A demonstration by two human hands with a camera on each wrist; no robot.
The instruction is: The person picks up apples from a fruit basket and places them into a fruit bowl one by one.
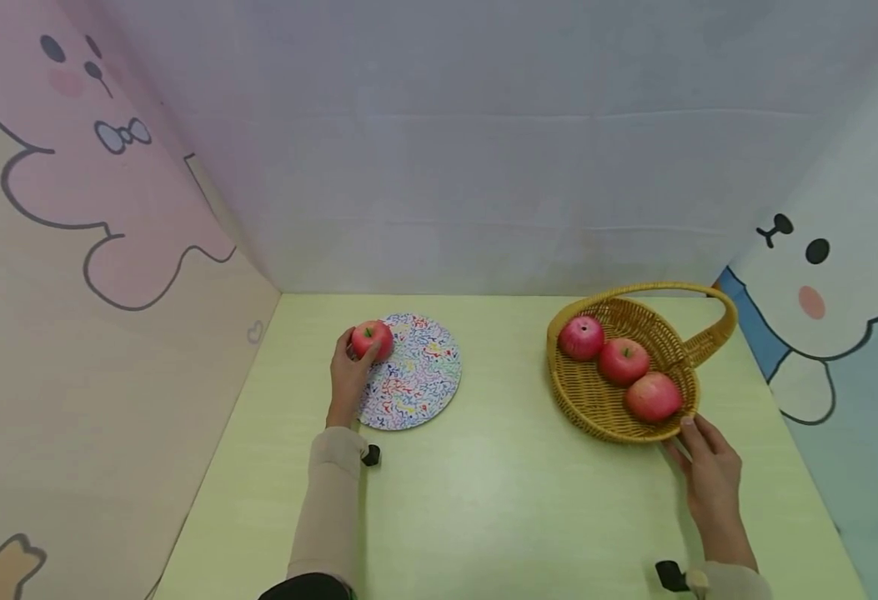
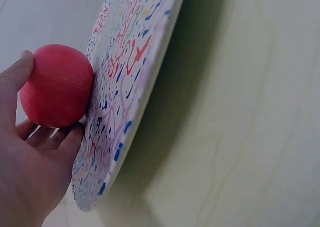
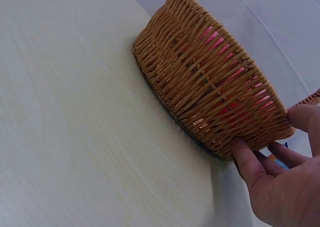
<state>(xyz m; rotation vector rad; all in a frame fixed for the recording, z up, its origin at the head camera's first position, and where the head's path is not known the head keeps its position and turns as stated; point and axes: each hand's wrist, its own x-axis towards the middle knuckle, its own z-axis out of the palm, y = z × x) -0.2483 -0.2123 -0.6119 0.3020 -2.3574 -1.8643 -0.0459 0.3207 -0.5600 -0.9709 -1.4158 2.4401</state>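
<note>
On the left, a red apple [image 1: 373, 339] sits over the upper left edge of a round, flat board [image 1: 413, 385] with a multicoloured squiggle pattern. My left hand [image 1: 348, 377] holds this apple between thumb and fingers; in the left wrist view the apple [image 2: 57, 86] touches the board's face. At the right stands a yellow-brown wicker basket [image 1: 581, 402] with a tall handle. My right hand [image 1: 713, 475] grips its lower right side, thumb at the rim and fingers against the woven wall [image 3: 200, 82]. Three apples lie inside, one of them an apple [image 1: 654, 397] near that hand.
The pale yellow-green table [image 1: 499, 500] stretches between board and basket. A white cloth wall [image 1: 439, 167] rises behind it. Side panels with cartoon animals flank the table, the right panel [image 1: 844, 350] close to the basket handle.
</note>
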